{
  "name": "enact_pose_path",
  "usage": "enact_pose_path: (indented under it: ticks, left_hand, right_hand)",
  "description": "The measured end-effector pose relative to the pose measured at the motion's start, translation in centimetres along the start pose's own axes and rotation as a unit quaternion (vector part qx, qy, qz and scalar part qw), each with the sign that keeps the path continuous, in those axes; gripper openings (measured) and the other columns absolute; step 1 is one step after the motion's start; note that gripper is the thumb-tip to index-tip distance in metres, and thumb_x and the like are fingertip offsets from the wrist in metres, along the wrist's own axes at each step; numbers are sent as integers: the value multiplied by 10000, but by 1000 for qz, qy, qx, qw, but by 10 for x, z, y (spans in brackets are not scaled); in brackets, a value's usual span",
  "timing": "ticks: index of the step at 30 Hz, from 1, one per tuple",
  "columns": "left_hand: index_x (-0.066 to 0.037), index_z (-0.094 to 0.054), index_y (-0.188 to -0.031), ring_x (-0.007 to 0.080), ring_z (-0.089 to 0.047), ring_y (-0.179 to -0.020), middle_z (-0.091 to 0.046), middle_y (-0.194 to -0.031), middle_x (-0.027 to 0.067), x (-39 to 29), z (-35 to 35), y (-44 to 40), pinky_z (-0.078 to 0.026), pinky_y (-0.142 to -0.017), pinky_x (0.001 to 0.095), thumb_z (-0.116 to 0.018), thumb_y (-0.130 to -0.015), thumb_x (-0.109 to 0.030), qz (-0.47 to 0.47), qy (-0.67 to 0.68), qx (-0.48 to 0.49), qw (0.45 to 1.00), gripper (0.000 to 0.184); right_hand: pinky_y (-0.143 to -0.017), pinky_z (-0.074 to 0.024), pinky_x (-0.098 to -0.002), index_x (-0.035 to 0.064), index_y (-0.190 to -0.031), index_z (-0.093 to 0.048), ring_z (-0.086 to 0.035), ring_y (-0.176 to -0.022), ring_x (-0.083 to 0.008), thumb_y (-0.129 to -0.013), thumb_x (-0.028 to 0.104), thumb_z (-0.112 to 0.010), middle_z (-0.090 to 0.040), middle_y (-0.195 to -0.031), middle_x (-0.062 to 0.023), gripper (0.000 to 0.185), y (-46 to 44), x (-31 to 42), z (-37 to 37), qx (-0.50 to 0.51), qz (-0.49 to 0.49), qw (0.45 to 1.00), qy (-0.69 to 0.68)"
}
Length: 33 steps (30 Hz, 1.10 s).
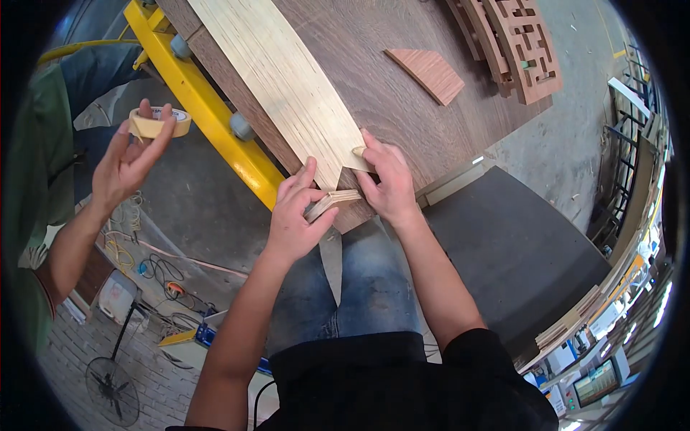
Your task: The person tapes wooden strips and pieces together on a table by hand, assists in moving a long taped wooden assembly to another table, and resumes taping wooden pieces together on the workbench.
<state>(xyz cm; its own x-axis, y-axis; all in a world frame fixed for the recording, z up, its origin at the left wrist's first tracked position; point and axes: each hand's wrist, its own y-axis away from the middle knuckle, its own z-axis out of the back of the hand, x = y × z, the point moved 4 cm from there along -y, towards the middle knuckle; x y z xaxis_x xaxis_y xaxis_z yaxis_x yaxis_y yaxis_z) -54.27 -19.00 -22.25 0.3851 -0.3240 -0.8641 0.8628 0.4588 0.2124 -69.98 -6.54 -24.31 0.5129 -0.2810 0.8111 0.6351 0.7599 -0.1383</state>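
Note:
A long pale wooden board [277, 68] lies on the brown wood-grain table [431, 144], its near end notched. My left hand [296, 215] grips a small plywood piece [333, 203] between thumb and fingers, just below the notch. On the right corner of the board's end rests my right hand [388, 179], thumb beneath the corner and fingers bent over it; a small pale piece or edge shows at its index fingertip, too small to make out. Farther right on the table lies a flat reddish-brown angular piece [431, 73].
Cut-out reddish-brown panels [521, 50] stand at the table's far right. A yellow metal beam [215, 122] runs along the left side. At left, a co-worker's hand [129, 161] holds a roll of tape [176, 125]. A dark flat surface [514, 251] lies at right.

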Motion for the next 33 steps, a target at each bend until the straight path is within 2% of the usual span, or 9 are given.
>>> enact_pose_path:
  ticks: [3,5,8,25,33]
  left_hand:
    - [-46,-666,-936,377,-515,-1295,-464,-1533,214,1,0,0,-447,-1041,423,-831,-737,-139,4,-10,5,1000,275]
    - [-62,-618,-945,359,-545,-1250,-448,-1548,206,-1,0,0,-457,-1025,404,-838,-740,-139,-26,-32,-3,999,310]
    - [-48,-665,-938,377,-530,-1276,-478,-1521,216,-1,1,-1,-449,-1039,421,-830,-741,-147,-5,-29,2,1000,275]
    - [-47,-637,-923,386,-544,-1263,-498,-1505,214,2,2,-3,-454,-1031,425,-840,-738,-140,-12,-24,-5,1000,290]
    - [-54,-612,-956,370,-535,-1279,-458,-1538,211,1,2,-2,-453,-1048,422,-840,-742,-132,-17,-33,3,999,323]
  right_hand:
    - [-880,-534,-420,46,-1110,-629,-659,-1037,-358,-715,-46,-749,-638,-1337,-180,422,-1,1,1,-5,-3,1000,3]
    - [-875,-536,-417,44,-1103,-633,-660,-1033,-356,-710,-47,-748,-640,-1333,-177,419,-2,2,0,-10,-3,1000,7]
    - [-871,-536,-416,41,-1093,-640,-660,-1024,-356,-705,-49,-746,-642,-1328,-175,412,-2,2,-1,-14,-16,1000,0]
    - [-851,-542,-416,19,-1059,-649,-663,-979,-359,-698,-68,-733,-636,-1335,-190,381,-3,1,4,3,-3,1000,-13]
    - [-873,-540,-420,15,-1062,-644,-656,-1015,-364,-695,-61,-736,-632,-1341,-189,386,-1,-2,3,0,-4,1000,-18]
